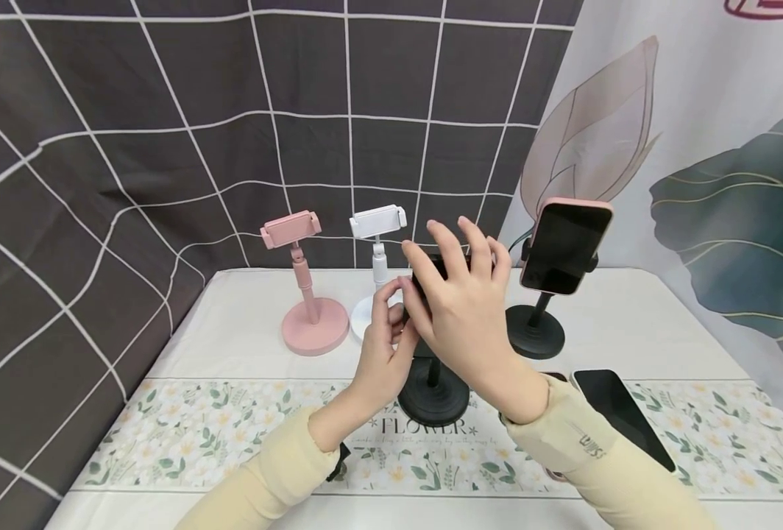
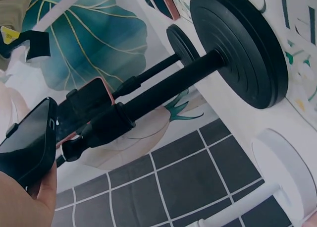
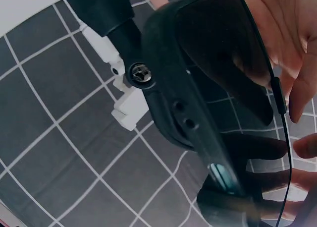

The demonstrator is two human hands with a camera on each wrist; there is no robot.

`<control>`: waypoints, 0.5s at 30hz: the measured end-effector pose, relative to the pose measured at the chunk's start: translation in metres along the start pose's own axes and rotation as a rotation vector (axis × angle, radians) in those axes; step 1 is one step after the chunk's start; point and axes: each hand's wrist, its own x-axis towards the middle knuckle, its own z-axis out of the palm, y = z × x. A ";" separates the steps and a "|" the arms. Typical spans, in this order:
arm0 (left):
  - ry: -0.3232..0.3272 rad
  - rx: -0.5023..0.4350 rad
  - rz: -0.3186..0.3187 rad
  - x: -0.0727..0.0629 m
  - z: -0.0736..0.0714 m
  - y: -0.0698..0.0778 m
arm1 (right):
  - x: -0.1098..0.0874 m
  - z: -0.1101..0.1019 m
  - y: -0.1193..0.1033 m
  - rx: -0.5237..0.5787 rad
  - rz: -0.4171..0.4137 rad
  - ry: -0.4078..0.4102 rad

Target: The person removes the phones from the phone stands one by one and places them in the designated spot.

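Note:
In the left wrist view, a dark phone is tilted at the top of a black phone stand. My left hand pinches the phone at its left side, fingers bent. The right hand spreads over the phone and the stand's top, fingers straight and pointing up, its thumb close to the left thumb. From the right wrist, the stand's black holder runs along the phone, and right fingertips show beside the phone's edge. Both hands hide most of the phone in the head view.
Behind stand a pink phone stand and a white phone stand. Back right, another black stand carries a pink-edged phone. A dark phone lies on the floral table runner, beside one partly hidden under the right arm.

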 end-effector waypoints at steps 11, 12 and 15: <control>-0.036 0.463 0.293 0.017 -0.018 -0.007 | -0.004 0.006 -0.005 -0.149 0.036 -0.013; -0.043 0.530 0.339 0.020 -0.020 -0.008 | -0.004 0.007 -0.005 -0.158 0.041 -0.014; -0.059 0.710 0.459 0.027 -0.028 -0.009 | -0.004 0.008 -0.006 -0.181 0.047 -0.024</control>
